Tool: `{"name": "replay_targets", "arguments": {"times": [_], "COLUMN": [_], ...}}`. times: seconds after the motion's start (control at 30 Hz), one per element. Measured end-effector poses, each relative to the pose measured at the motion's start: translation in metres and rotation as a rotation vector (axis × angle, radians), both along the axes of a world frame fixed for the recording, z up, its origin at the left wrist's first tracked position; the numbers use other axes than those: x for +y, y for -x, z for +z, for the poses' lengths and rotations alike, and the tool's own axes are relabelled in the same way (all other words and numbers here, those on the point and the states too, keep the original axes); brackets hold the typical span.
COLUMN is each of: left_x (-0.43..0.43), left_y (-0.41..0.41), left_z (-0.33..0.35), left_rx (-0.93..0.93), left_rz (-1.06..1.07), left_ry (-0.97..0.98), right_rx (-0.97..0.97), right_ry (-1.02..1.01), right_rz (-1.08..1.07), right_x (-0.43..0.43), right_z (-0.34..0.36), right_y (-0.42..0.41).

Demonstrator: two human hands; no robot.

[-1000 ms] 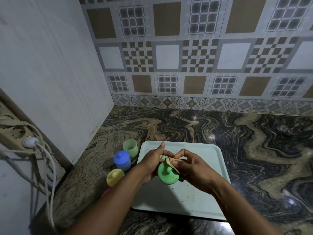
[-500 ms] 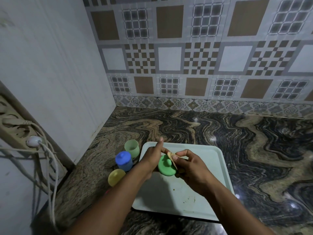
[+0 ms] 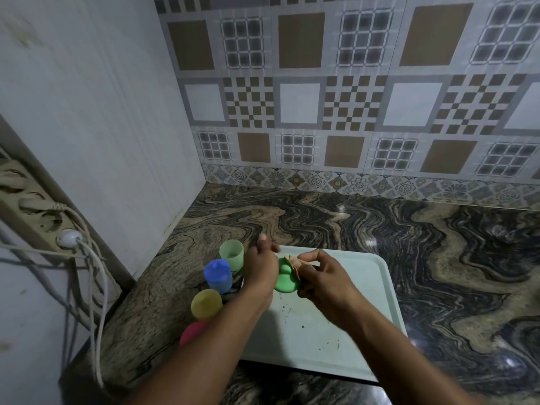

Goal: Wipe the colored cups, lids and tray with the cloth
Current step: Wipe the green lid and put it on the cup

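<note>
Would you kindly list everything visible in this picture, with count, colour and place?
tray: one, pale green, stained, on the countertop
green lid: one, green, held over the tray
cloth: one, tan, against the green lid
open cup: one, light green, left of the tray's far corner
blue cup: one, blue, lidded, just nearer
yellow cup: one, yellow, nearer again
pink cup: one, pink, nearest, partly hidden by the forearm
countertop: one, swirled dark and tan
power strip: one, beige, left wall, with white cables
tiled wall: brown, grey, white, behind
left hand: holds the green lid
right hand: pinches the cloth
</note>
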State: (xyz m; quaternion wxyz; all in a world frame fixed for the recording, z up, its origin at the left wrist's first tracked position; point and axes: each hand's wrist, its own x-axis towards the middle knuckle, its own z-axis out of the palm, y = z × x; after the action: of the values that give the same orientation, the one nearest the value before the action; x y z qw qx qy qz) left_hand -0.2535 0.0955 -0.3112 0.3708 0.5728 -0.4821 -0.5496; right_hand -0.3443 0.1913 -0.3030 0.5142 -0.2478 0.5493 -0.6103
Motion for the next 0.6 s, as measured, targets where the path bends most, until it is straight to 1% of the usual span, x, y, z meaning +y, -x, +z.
{"name": "replay_targets", "arguments": {"times": [0.07,0.1,0.13,0.17,0.2,0.23,0.3,0.33,0.37,0.4,0.43,0.47,0.53,0.57,0.6], "left_x": [0.010,0.014,0.017,0.018,0.017,0.013,0.005,0.001,-0.001,0.001,0.004,0.009,0.017,0.020,0.022], "left_y": [0.008,0.011,0.012,0.012,0.010,0.005,-0.004,-0.006,-0.004,-0.001,0.003,0.007,0.013,0.014,0.012], "left_z": [0.010,0.012,0.010,0.006,0.001,-0.004,0.000,0.004,0.009,0.016,0.021,0.026,0.029,0.025,0.020], "left_rx": [0.104,0.152,0.166,0.154,0.139,0.134,0.188,0.173,0.130,0.086,0.079,0.115,0.189,0.179,0.153], "left_rz": [0.253,0.348,0.400,0.397,0.328,0.231,-0.002,-0.071,-0.071,0.009,0.124,0.238,0.385,0.410,0.387], "left_ry": [0.106,0.108,0.082,0.033,-0.032,-0.117,-0.267,-0.255,-0.182,-0.069,0.050,0.132,0.170,0.152,0.117], "right_rx": [-0.038,-0.061,-0.078,-0.098,-0.118,-0.126,-0.111,-0.095,-0.080,-0.065,-0.058,-0.050,-0.055,-0.054,-0.049], "right_ry": [0.049,0.049,0.027,-0.002,-0.026,-0.033,-0.031,-0.033,-0.022,-0.002,0.026,0.049,0.060,0.048,0.036], "right_rz": [-0.228,-0.329,-0.397,-0.416,-0.380,-0.298,-0.114,-0.053,-0.037,-0.074,-0.158,-0.264,-0.431,-0.469,-0.451], "right_x": [-0.003,-0.003,-0.002,-0.001,-0.001,0.000,0.001,0.001,0.001,0.001,-0.001,-0.001,0.000,0.001,0.000], "right_z": [-0.011,-0.018,-0.022,-0.023,-0.020,-0.015,-0.002,0.004,0.008,0.009,0.005,0.001,-0.007,-0.008,-0.006], "right_y": [-0.027,-0.039,-0.046,-0.046,-0.040,-0.029,-0.004,0.004,0.004,-0.005,-0.018,-0.033,-0.057,-0.058,-0.050]}}
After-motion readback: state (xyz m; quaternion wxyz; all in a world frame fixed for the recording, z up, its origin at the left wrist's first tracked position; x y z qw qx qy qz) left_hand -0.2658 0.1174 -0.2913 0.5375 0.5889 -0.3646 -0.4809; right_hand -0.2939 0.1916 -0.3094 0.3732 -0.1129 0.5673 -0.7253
